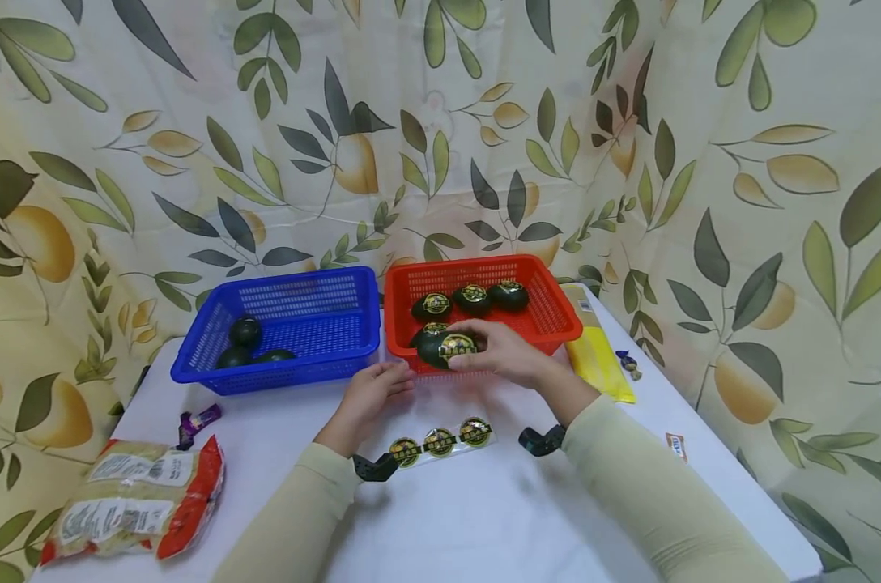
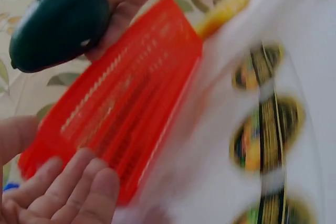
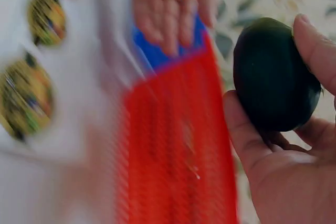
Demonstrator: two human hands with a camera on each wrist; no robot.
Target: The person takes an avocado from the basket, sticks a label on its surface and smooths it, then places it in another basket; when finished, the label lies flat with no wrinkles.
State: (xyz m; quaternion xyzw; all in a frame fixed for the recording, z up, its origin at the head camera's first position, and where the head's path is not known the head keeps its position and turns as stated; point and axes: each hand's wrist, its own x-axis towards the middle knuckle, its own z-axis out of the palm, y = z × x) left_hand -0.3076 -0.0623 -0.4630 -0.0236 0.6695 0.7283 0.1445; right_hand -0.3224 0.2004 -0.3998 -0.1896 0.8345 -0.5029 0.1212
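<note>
While the right grip [image 1: 502, 354] pinches a dark avocado [image 1: 435, 351] by the near side of the red basket [image 1: 570, 330], the left grip [image 1: 375, 393] hangs nearby, fingers loosely extended, holding nothing. If that pinch slackens, I'd guess the smooth fruit could slip and bruise; it looks oval, deep green, with a round gold-and-black label [image 1: 457, 348].

Your dark green oval fruit [image 1: 427, 351] looks smooth, softly glossy; the red rectangular plastic basket [image 1: 477, 270], perforated; your long pale cloth sleeves [image 1: 652, 486], matt.
</note>
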